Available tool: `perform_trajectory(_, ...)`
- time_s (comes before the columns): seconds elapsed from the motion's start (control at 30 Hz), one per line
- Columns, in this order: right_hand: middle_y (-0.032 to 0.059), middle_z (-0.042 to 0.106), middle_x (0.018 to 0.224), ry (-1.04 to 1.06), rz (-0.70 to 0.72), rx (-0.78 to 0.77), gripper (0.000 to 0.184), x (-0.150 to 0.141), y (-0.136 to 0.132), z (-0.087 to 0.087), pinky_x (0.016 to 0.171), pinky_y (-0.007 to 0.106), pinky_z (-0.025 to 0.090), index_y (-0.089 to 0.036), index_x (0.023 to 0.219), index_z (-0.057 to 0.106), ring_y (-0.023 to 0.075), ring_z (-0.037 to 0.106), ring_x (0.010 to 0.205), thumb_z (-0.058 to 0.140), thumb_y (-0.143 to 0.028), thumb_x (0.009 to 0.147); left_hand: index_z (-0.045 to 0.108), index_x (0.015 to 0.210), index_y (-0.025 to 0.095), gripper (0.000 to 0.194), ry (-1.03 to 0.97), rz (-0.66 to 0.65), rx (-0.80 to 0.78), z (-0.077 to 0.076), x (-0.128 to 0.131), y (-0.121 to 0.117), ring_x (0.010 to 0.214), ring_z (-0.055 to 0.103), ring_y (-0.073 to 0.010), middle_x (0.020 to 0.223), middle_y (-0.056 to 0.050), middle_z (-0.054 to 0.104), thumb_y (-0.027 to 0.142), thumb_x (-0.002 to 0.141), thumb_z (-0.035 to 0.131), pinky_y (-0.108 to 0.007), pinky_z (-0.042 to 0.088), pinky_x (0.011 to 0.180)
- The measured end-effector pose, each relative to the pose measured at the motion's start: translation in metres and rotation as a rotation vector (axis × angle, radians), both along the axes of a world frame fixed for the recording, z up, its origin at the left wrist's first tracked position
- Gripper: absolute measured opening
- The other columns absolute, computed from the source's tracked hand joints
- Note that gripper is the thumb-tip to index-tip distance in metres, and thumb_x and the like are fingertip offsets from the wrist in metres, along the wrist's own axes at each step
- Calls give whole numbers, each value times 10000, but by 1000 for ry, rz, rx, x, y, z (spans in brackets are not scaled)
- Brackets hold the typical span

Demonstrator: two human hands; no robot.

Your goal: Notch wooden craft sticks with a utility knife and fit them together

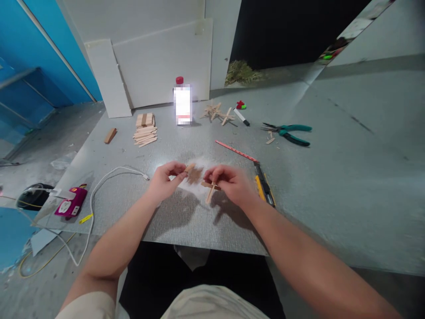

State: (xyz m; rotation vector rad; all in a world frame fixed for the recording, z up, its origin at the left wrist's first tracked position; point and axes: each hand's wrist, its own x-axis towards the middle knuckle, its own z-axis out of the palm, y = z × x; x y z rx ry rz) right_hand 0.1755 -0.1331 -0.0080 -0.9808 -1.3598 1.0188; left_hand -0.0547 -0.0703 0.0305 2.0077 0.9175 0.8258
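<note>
Above the front middle of the grey table, my left hand pinches a short piece of wooden stick between thumb and fingers. My right hand grips a small cross of wooden sticks, one stick lying across another. The two hands are apart, with a brownish patch showing between them. Close by my right wrist lies a yellow and black box cutter. A red strip, seemingly a segmented blade, reaches away from its tip.
Behind stand stacked craft sticks, a red-capped bottle with a blurred label and a loose stick pile. Teal-handled pliers and a marker lie right. A wooden block, white cable and magenta box are left.
</note>
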Motion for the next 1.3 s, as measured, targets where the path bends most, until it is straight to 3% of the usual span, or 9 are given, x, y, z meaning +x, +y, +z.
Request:
perform_trajectory(0.1,18,697,861,72,104,-91,114,-2,-1,2,606,352,614,-243,731,530,165,672,666,578,-234,833,662,1076,130,286,58,-91,-29,-9,5,-6,807,682,-137,949,-31,696,405,1000,636,-317,607,751)
perform_trajectory(0.2,0,636,783,125,155,-157,86,-2,0,3,459,263,473,-244,738,502,128,551,540,558,-211,793,650,1121,133,285,103,-136,-4,-13,10,-14,807,676,-134,984,-39,690,394,1007,626,-300,604,725)
perform_trajectory(0.33,-20,565,711,185,175,-211,78,-1,2,3,439,245,361,-251,766,477,114,444,499,549,-220,772,646,1158,149,288,155,-180,109,-15,11,-19,894,675,-154,1085,-63,684,394,1007,622,-332,608,789)
perform_trajectory(0.4,-23,573,723,205,177,-231,76,-1,2,4,454,249,354,-258,834,505,119,453,512,560,-239,786,653,1133,152,274,182,-210,177,-14,11,-20,896,672,-154,1076,-60,685,393,1007,621,-336,604,801)
perform_trajectory(0.57,-46,588,723,199,201,-273,269,-1,0,9,480,248,348,-300,1120,546,130,474,537,586,-285,855,666,1078,155,243,245,-274,332,-16,11,-22,903,671,-152,1058,-56,692,383,1008,619,-339,600,819)
perform_trajectory(0.77,-21,631,757,145,197,-272,226,-4,-1,14,591,278,419,-276,1093,606,146,535,650,616,-263,868,666,1088,150,238,303,-314,434,-24,10,-22,919,677,-158,1075,-59,693,369,1003,630,-337,605,811)
perform_trajectory(0.87,-13,625,789,168,172,-269,205,-5,-2,16,593,281,400,-278,1047,632,147,527,676,580,-237,852,660,1128,155,255,330,-298,444,-26,9,-19,924,678,-159,1098,-64,689,376,1008,623,-342,607,818)
perform_trajectory(1.07,17,623,855,244,174,-300,337,-3,-6,21,540,291,316,-281,1118,709,144,474,654,562,-264,815,649,1178,159,282,365,-234,429,-24,4,-11,949,679,-168,1138,-73,683,383,1009,619,-359,610,839)
perform_trajectory(1.3,11,615,841,384,182,-309,394,-1,-5,20,576,300,364,-286,1172,714,151,503,689,679,-285,779,651,1168,159,275,306,-218,433,-20,3,-9,935,678,-163,1124,-70,684,383,1011,616,-352,609,831)
